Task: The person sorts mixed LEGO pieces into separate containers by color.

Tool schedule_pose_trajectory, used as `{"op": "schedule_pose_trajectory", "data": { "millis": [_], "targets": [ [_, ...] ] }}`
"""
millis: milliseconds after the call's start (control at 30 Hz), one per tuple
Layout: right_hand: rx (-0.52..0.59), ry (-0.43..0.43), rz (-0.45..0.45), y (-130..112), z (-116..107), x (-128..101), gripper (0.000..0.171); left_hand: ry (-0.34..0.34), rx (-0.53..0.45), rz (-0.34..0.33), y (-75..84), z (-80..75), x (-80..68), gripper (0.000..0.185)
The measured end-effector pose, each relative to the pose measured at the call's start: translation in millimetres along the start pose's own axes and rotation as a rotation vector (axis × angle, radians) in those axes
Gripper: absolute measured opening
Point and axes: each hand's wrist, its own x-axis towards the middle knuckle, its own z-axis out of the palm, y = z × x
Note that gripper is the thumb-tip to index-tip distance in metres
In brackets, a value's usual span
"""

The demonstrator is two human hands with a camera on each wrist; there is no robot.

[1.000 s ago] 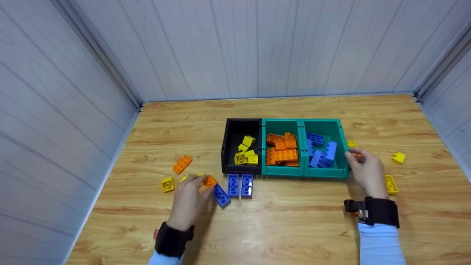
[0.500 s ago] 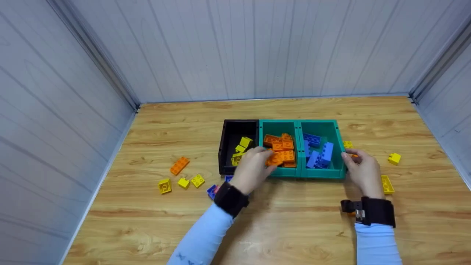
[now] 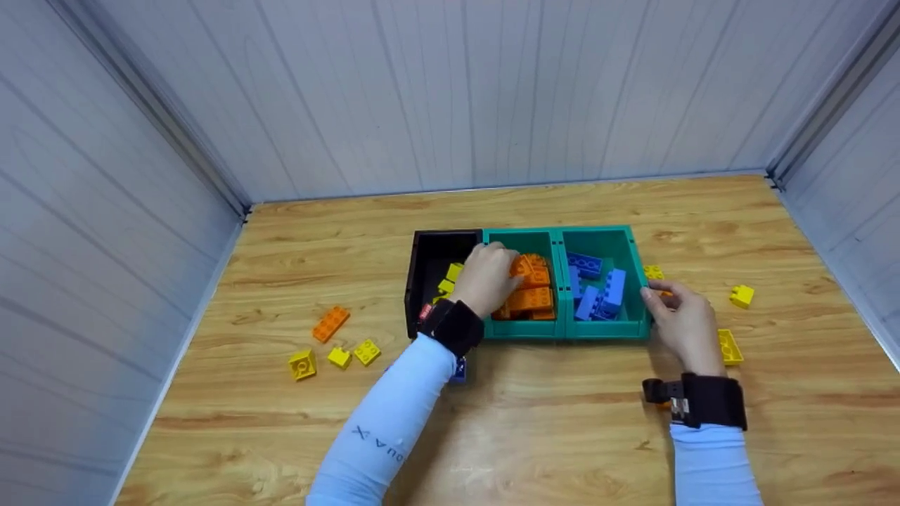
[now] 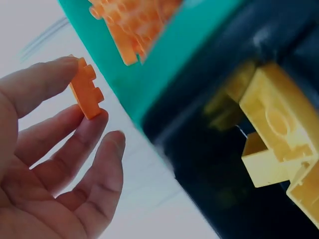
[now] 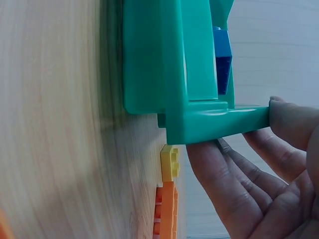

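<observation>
Wooden table; three bins; loose bricks scattered.

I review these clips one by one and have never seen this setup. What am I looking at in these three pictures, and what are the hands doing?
No machine here: a person works with bare hands, wearing a head camera and one on each wrist.

The head view looks down on a wooden table with three bins side by side: a black bin of yellow bricks, a middle green bin of orange bricks, and a right green bin of blue bricks. Loose yellow, orange and blue bricks lie around them.

The left wrist view shows the left hand pinching a small orange brick near the middle bin.

The right wrist view shows the right hand gripping the right bin's outer edge, with a yellow brick and an orange one beside it.
</observation>
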Motion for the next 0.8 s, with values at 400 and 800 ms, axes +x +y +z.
{"op": "schedule_pose_trajectory", "data": {
  "millis": [400, 800],
  "targets": [
    [-0.008, 0.004, -0.018, -2.4, -0.3, 1.2, 0.056, 0.042, -0.034, -0.076, -30.4, -17.2, 6.3, 0.035],
    [-0.002, -0.002, -0.031, -4.3, 3.9, 2.0, 0.056, 0.086, -0.166, -0.313, -131.1, -75.2, -58.1, 0.032]
  ]
}}
